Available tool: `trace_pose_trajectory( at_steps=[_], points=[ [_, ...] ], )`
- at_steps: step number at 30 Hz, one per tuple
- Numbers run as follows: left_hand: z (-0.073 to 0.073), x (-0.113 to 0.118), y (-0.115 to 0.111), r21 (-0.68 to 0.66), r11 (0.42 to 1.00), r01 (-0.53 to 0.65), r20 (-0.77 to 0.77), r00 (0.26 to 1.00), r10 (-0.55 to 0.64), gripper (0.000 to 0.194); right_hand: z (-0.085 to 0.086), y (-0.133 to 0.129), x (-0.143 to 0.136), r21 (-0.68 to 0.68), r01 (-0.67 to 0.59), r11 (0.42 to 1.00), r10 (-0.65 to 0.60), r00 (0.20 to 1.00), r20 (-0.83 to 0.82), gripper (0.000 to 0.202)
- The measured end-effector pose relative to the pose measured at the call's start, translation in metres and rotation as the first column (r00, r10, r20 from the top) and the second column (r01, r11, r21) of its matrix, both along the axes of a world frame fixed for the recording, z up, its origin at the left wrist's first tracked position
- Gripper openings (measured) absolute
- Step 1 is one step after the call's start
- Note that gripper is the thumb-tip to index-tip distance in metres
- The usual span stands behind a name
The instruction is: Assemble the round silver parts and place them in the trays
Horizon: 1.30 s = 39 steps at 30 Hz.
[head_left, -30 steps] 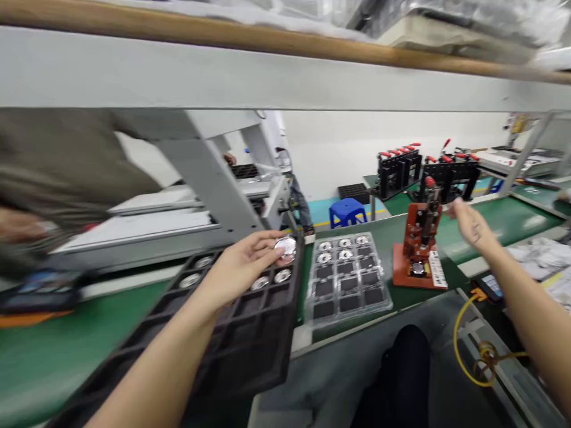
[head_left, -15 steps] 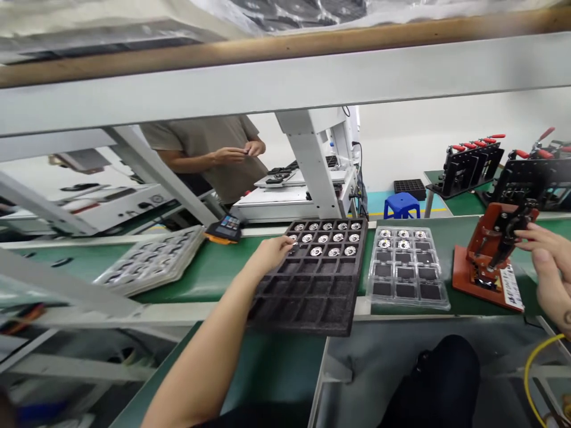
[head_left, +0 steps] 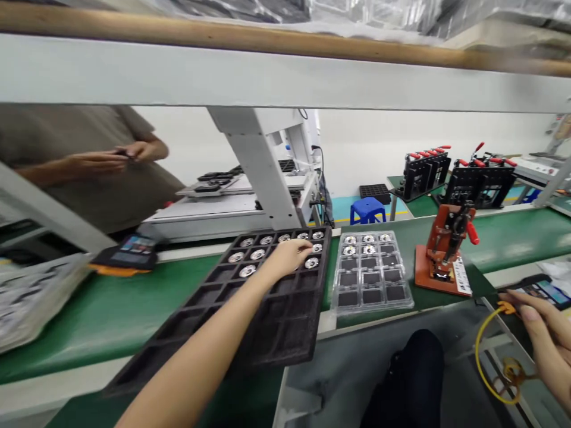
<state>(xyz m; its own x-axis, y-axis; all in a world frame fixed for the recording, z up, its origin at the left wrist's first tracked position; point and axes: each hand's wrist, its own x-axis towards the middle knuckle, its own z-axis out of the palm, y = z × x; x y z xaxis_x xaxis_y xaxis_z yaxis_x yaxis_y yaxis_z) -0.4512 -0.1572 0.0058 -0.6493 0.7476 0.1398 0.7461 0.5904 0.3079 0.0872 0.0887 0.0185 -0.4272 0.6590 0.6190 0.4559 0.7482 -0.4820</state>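
My left hand [head_left: 289, 260] reaches over the black foam tray [head_left: 298, 300], its fingers pinched near the round silver parts [head_left: 311, 262] in the upper rows; what they hold, if anything, is too small to tell. My right hand [head_left: 542, 333] is at the right edge, beside the orange fitting of a yellow hose [head_left: 479, 351]; its grip is unclear. A clear plastic tray [head_left: 372, 279] with several round parts in its top rows lies right of the foam tray. Right of that stands a red-brown toggle press [head_left: 446, 249] with a red handle.
A person's hands [head_left: 120, 157] hold a small dark item across the bench. A handheld device [head_left: 129, 252] and a stacked tray [head_left: 35, 291] lie at left. Behind are a blue stool [head_left: 367, 210] and black clamp fixtures [head_left: 482, 183]. A white post [head_left: 263, 172] rises behind the foam tray.
The view has turned right. My left hand has moved right across the foam tray. My right hand has left the press and dropped to the yellow hose's fitting.
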Motion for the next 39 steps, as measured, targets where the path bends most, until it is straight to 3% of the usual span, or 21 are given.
trace_pose_trajectory(
  at_steps=[4, 7, 9, 12, 14, 16, 18, 19, 21, 23, 24, 25, 28, 31, 35, 37, 39],
  points=[
    [-0.012, 0.049, 0.113, -0.033, 0.984, 0.173, 0.05, 0.984, -0.172, 0.025, 0.002, -0.02, 0.003, -0.041, -0.108, 0.993, 0.11, 0.994, 0.025, 0.031],
    [-0.018, 0.067, 0.163, -0.124, 0.978, 0.168, 0.099, 0.983, -0.156, 0.027, -0.001, -0.031, 0.02, -0.023, -0.114, 0.993, 0.115, 0.993, 0.034, 0.029],
    [-0.016, 0.07, 0.175, -0.17, 0.973, 0.158, 0.122, 0.983, -0.139, 0.029, -0.008, -0.035, 0.043, -0.016, -0.089, 0.996, 0.089, 0.995, 0.05, 0.029],
    [-0.004, 0.075, 0.175, -0.146, 0.972, 0.187, 0.109, 0.979, -0.172, 0.016, -0.021, -0.036, 0.079, 0.002, -0.05, 0.999, 0.05, 0.996, 0.071, 0.027],
    [0.009, 0.091, 0.172, -0.066, 0.964, 0.258, 0.073, 0.965, -0.253, 0.009, -0.027, -0.038, 0.093, -0.033, -0.017, 0.999, 0.019, 0.998, 0.058, 0.026],
    [0.023, 0.123, 0.172, 0.021, 0.927, 0.375, 0.04, 0.926, -0.375, 0.008, -0.026, -0.043, 0.094, -0.135, 0.024, 0.991, -0.023, 1.0, 0.011, 0.025],
    [0.036, 0.168, 0.175, 0.127, 0.83, 0.543, 0.006, 0.836, -0.548, 0.006, -0.017, -0.049, 0.084, -0.267, 0.022, 0.963, -0.038, 0.998, -0.052, 0.028],
    [0.041, 0.194, 0.177, 0.201, 0.737, 0.645, -0.028, 0.756, -0.654, 0.009, -0.01, -0.053, 0.075, -0.329, -0.007, 0.944, -0.024, 0.996, -0.088, 0.03],
    [0.05, 0.246, 0.182, 0.391, 0.361, 0.847, -0.22, 0.467, -0.856, 0.016, 0.006, -0.056, 0.058, -0.426, -0.112, 0.898, 0.04, 0.984, -0.176, 0.032],
    [0.056, 0.292, 0.19, 0.417, -0.013, 0.909, -0.467, 0.201, -0.861, 0.019, 0.021, -0.054, 0.045, -0.475, -0.24, 0.846, 0.116, 0.954, -0.275, 0.042],
    [0.059, 0.311, 0.195, 0.387, -0.128, 0.913, -0.557, 0.121, -0.821, 0.02, 0.027, -0.052, 0.042, -0.481, -0.283, 0.83, 0.138, 0.939, -0.314, 0.052],
    [0.061, 0.328, 0.2, 0.357, -0.2, 0.912, -0.621, 0.072, -0.78, 0.019, 0.032, -0.05, 0.041, -0.478, -0.306, 0.824, 0.149, 0.929, -0.339, 0.06],
    [0.066, 0.364, 0.216, 0.335, -0.296, 0.894, -0.683, 0.014, -0.73, 0.017, 0.04, -0.045, 0.051, -0.445, -0.249, 0.86, 0.097, 0.937, -0.335, 0.051],
    [0.068, 0.388, 0.228, 0.318, -0.344, 0.884, -0.695, -0.03, -0.719, 0.017, 0.042, -0.045, 0.068, -0.432, -0.144, 0.89, 0.001, 0.949, -0.314, 0.038],
    [0.067, 0.416, 0.239, 0.277, -0.391, 0.878, -0.683, -0.106, -0.722, 0.02, 0.04, -0.043, 0.093, -0.451, -0.041, 0.892, -0.104, 0.951, -0.293, 0.037],
    [0.068, 0.432, 0.253, 0.277, -0.391, 0.878, -0.647, -0.13, -0.751, 0.02, 0.038, -0.04, 0.111, -0.427, 0.06, 0.902, -0.183, 0.95, -0.252, 0.035],
    [0.072, 0.449, 0.277, 0.317, -0.341, 0.885, -0.555, -0.119, -0.824, 0.024, 0.04, -0.038, 0.134, -0.377, 0.195, 0.905, -0.288, 0.935, -0.208, 0.034]
  ],
)
